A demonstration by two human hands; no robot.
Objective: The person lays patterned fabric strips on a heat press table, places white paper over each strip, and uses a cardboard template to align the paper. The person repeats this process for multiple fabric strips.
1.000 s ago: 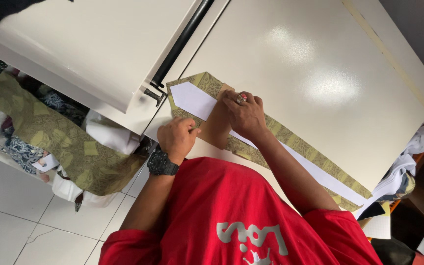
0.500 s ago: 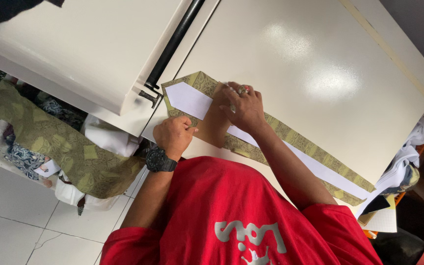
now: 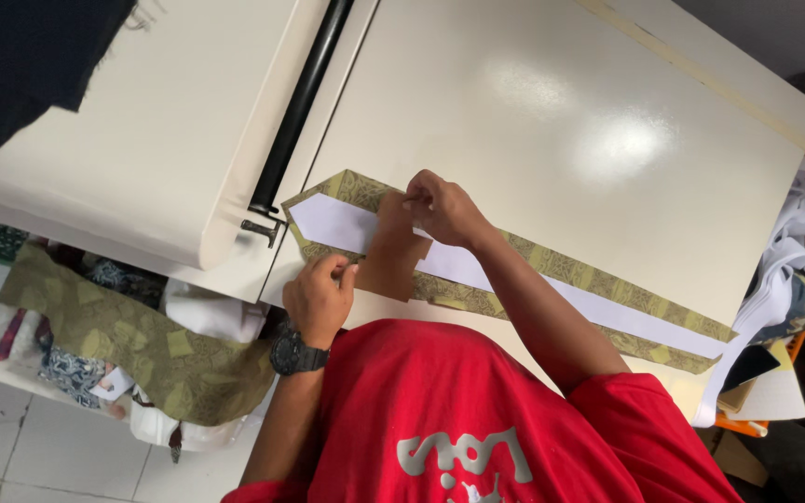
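Note:
A long olive-green patterned fabric strip [image 3: 598, 279] lies diagonally across the cream table [image 3: 552, 112]. A white strip [image 3: 328, 222] with a pointed end rests on top of it. A brown card piece [image 3: 393, 259] lies across both, close to the pointed end. My right hand [image 3: 444, 210] pinches the card's far edge. My left hand [image 3: 317, 298], which has a black watch on its wrist, grips the card's near left corner with curled fingers. My red shirt fills the bottom of the view.
A black bar [image 3: 300, 102] separates the table from a cream panel [image 3: 142, 140] at the left. A basket of fabric scraps [image 3: 114, 345] stands on the tiled floor at the lower left. White cloth [image 3: 784, 270] is piled at the table's right end.
Both hands have stayed on the brown card. My left hand has slid slightly toward the table's near edge, and the view has shifted a little.

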